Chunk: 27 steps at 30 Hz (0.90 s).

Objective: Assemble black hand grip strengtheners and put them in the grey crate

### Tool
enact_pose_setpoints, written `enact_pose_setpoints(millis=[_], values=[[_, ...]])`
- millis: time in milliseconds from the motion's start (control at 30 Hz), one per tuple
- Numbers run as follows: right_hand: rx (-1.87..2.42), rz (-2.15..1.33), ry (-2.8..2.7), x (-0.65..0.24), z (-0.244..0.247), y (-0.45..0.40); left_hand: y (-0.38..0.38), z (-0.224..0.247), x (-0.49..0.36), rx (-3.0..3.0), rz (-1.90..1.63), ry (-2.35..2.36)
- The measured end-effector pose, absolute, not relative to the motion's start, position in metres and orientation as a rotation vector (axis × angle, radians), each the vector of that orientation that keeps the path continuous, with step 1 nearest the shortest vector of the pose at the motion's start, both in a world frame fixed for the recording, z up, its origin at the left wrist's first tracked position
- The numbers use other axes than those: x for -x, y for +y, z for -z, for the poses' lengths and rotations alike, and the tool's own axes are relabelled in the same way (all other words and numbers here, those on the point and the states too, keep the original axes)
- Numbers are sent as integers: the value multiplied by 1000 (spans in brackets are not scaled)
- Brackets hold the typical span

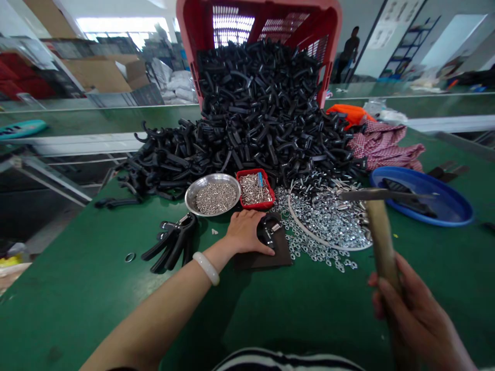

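Observation:
My left hand (245,232), with a white bangle on the wrist, is closed around a black hand grip (266,234) with a small metal spring. It presses the hand grip against a dark square plate (263,260) on the green table. On the right, my right hand (410,304) grips the wooden handle of a hammer (381,232), raised upright with its metal head at the top. Several put-together hand grips with springs (174,245) lie left of my left hand. Beyond that hand stand a metal bowl of small parts (187,198) and a red tray of pins (273,198).
A tipped red crate (334,51) spills a large heap of black handles (251,123) across the back. Loose metal nuts and springs (328,216) lie right of the plate. Farther right are a blue dish (452,208) and a checked cloth (386,144). A person (349,54) stands behind.

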State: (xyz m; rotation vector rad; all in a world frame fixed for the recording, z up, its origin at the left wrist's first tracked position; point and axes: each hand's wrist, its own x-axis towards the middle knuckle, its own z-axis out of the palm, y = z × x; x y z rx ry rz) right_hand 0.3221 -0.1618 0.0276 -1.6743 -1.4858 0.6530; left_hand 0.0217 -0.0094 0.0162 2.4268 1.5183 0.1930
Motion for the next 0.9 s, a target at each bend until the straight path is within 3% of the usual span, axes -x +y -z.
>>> enact_pose_setpoints(millis=[233,433,633,767,900], values=[[1450,-254,-2324,-307,-20,-120,-11,-18,-20,-2423,-223,1502],[1368,-137,-2336,-293,-36,-115,-9,-14,-19,-2412,-271,1483],[1333,-419,-2451,-286,-35,-102,-8,-12,-19,-2399,-278,1494],[1491,-645,-2141,-288,-42,-109,-7,-12,-17,-2412,-290,1467],[1699,-908,-1338,-299,-50,-134,-12,-13,-17,-2444,-222,1464]])
